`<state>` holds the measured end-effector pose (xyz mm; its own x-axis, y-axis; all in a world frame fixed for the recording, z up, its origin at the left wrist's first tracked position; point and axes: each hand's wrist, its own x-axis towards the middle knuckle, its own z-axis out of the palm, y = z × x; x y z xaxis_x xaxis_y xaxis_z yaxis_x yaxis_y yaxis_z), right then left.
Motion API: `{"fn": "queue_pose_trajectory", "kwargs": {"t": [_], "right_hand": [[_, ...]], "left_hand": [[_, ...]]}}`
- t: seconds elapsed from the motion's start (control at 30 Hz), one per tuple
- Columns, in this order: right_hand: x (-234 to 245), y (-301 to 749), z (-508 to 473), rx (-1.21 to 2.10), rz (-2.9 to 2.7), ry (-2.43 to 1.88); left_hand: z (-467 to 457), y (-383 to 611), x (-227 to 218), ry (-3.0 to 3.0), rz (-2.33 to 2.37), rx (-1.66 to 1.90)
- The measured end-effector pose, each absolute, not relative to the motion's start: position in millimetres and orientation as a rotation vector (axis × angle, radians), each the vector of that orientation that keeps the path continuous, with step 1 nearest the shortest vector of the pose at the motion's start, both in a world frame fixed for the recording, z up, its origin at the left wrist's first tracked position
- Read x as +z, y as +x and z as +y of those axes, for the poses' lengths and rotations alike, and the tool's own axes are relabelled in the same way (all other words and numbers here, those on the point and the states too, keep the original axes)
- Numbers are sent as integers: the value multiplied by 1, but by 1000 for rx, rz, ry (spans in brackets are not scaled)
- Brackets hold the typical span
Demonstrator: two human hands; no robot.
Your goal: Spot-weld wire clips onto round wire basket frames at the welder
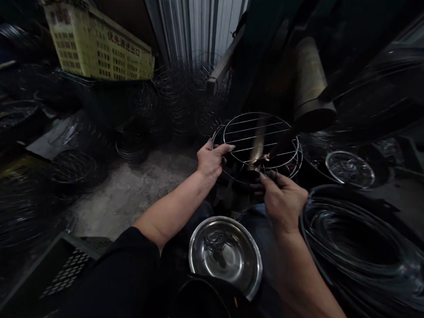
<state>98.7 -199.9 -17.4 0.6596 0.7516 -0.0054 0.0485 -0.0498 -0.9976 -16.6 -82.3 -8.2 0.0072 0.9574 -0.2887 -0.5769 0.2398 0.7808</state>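
My left hand (211,159) is closed on the left rim of a round wire rack (256,129) with parallel cross wires, thumb on top. My right hand (284,193) is pinched at the near side of the rack; what lies between its fingertips is too dark to make out. Just above those fingertips, a copper-coloured metal tip (266,157) of a machine meets the rack area. A thick metal cylinder (310,79) of the machine hangs over the rack's right side. Below my hands, a shiny steel bowl (234,266) holds several small bent wire pieces (219,240).
At right stands a tub of coiled wire (345,228), with a round metal dish (349,168) behind it. A yellow crate (105,46) rests on a dark bin at back left. Stacked wire rings (177,95) and a green crate (69,263) flank the concrete floor (118,196).
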Motion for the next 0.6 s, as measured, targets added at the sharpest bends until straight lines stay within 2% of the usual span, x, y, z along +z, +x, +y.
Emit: {"fn": "queue_pose_trajectory", "kwargs": {"t": [0.23,0.6], "right_hand": [[-31,86,-201,507,-587,-1411],[-42,86,-187,492,-513,-1301]], "left_hand": [[-78,-16,-7,565,894,1282],[-64,-11,-4,500,924,1280]]}}
